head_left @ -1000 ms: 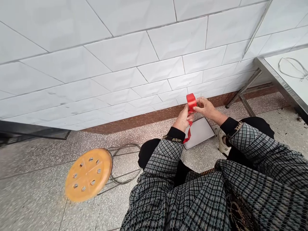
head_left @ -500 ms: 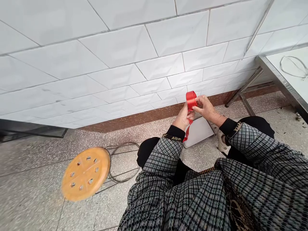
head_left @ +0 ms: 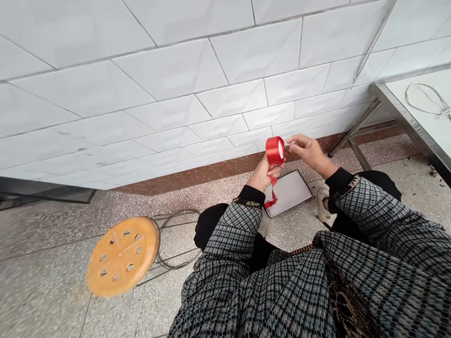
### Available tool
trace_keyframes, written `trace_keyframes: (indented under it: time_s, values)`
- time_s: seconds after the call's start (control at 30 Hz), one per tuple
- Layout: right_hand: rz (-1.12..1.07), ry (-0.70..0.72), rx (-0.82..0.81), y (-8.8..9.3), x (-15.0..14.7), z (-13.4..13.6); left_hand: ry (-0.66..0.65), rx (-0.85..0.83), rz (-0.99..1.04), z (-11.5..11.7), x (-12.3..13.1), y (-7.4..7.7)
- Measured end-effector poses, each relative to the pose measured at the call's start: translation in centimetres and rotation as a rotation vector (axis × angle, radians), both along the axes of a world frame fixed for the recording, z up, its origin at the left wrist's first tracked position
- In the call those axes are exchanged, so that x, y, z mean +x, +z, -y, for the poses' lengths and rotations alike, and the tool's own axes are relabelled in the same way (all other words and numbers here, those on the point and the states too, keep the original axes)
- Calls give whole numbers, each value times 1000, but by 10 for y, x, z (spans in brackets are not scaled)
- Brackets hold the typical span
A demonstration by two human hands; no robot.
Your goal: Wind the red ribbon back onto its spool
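Note:
A roll of red satin ribbon (head_left: 274, 150) with a white core is in my left hand (head_left: 262, 173), held upright near the foot of the tiled wall. From the roll a loose red tail (head_left: 273, 195) hangs down below my left hand, over a white-surfaced, dark-edged flat panel or tray (head_left: 289, 191) on the floor. My right hand (head_left: 310, 151) is just to the right of the roll and apart from it. Its thumb and bent fingers point toward the roll with a small gap between them, and I see nothing in them.
At the left stands a stool with a round orange seat (head_left: 123, 256) and thin metal legs. A metal-framed table (head_left: 405, 110) at the right has a loop of pale cord (head_left: 424, 101) on it. White wall tiles (head_left: 225, 61) rise in front. A dark-framed object (head_left: 45, 190) is at far left.
My right hand has come off the ribbon roll and moved a little to the right. The roll, in my left hand, has shifted slightly left and turned, so its white core shows.

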State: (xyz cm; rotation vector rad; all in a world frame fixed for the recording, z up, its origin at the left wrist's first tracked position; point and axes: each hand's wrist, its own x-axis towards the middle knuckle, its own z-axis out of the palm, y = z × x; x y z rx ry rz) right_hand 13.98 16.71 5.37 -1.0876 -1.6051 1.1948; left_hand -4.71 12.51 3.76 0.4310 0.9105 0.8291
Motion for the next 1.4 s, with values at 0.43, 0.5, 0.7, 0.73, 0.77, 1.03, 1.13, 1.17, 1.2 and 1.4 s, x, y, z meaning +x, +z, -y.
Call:
trace_keyframes:
  time_s: [0.43, 0.5, 0.7, 0.73, 0.77, 1.03, 1.13, 1.17, 1.2, 1.4]
  values:
    - [-169, 635, -434, 7, 11, 6, -352, 138, 115, 24, 3, -10]
    - [-162, 667, -415, 10, 11, 7, -350, 139, 123, 25, 2, -7]
    - [-184, 622, -398, 26, 22, 5, -281, 53, 100, 25, 0, 1]
    - [-174, 621, -417, 28, 24, 4, -270, 43, 91, 25, 1, 1]
    - [-169, 613, -436, 28, 26, 4, -259, 43, 83, 26, 1, 1]
    - [-253, 414, -522, 18, 29, 3, -204, 197, 93, 34, 3, -3]
    - [-289, 391, -550, 18, 27, 4, -168, 217, 68, 34, 6, -4]
    - [-296, 383, -558, 19, 26, 5, -142, 223, 56, 34, 8, -5]
    - [-303, 372, -563, 19, 25, 5, -111, 234, 46, 33, 10, -6]
    - [-303, 322, -536, 17, 23, 5, -12, 339, -22, 31, 15, -16]
